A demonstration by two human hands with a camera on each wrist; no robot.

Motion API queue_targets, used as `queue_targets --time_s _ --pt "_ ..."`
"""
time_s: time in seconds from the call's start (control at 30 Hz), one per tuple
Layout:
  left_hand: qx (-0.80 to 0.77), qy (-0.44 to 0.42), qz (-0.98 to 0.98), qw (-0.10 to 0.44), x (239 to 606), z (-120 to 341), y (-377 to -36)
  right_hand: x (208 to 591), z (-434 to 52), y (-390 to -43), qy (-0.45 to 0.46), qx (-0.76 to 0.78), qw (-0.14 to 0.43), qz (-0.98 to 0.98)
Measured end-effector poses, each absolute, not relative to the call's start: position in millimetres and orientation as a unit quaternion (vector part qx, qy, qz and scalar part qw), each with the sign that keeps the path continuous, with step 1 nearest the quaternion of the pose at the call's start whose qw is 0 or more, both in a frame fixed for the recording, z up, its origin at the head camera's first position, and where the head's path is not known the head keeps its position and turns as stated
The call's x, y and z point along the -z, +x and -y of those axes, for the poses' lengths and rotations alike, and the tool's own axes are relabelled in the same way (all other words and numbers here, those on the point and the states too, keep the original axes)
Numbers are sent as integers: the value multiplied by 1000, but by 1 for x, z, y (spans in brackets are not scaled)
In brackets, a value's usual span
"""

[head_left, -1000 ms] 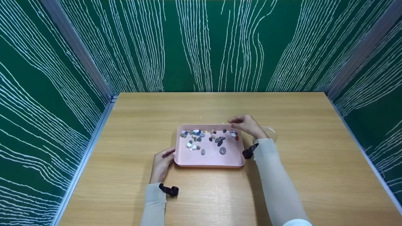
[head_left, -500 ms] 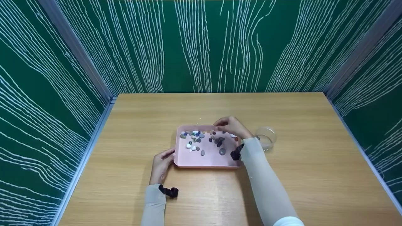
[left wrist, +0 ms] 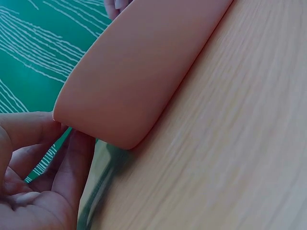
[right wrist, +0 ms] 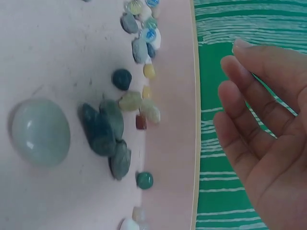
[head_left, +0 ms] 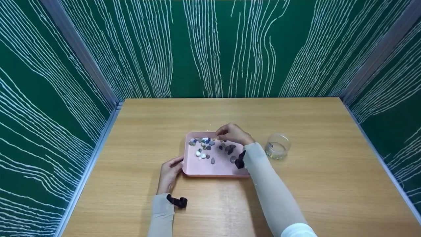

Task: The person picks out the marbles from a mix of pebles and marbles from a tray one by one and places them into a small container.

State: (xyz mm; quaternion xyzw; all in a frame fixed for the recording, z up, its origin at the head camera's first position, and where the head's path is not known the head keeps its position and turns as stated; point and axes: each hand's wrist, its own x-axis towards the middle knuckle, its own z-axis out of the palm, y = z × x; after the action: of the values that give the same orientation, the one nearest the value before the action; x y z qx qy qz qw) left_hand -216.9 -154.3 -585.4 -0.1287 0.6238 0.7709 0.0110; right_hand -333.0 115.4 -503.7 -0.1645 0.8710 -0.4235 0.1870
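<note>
Stones (head_left: 210,148) sit loose in the pink tray (head_left: 217,169), mostly bunched along its far edge; wrist view shows small ones packed tight against the far wall (right wrist: 180,120), one big pale stone (right wrist: 41,132) apart from them. Right hand (head_left: 233,133) hovers over the far middle of the tray, fingers (right wrist: 244,110) loosely curved and spread, holding nothing. Left hand (head_left: 169,171) rests at the tray's near-left corner, fingers (left wrist: 72,163) relaxed against the wall, not gripping. Jar (head_left: 278,146) stands on the table (head_left: 329,181) just right of the tray. To pick well, I'd say: go for one stone at the cluster's edge, pinch with thumb and forefinger tips, come straight down so neighbours don't scatter, keep the left hand bracing the tray
</note>
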Motion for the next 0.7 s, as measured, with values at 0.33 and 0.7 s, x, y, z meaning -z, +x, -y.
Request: queue_targets --time_s 0.33,0.7 --pt "-776 -120 -619 6 586 156 -217 509 -90 -338 -194 393 208 -874" --pt "-779 -111 -617 4 587 156 -217 526 -67 -339 -220 346 229 -883"
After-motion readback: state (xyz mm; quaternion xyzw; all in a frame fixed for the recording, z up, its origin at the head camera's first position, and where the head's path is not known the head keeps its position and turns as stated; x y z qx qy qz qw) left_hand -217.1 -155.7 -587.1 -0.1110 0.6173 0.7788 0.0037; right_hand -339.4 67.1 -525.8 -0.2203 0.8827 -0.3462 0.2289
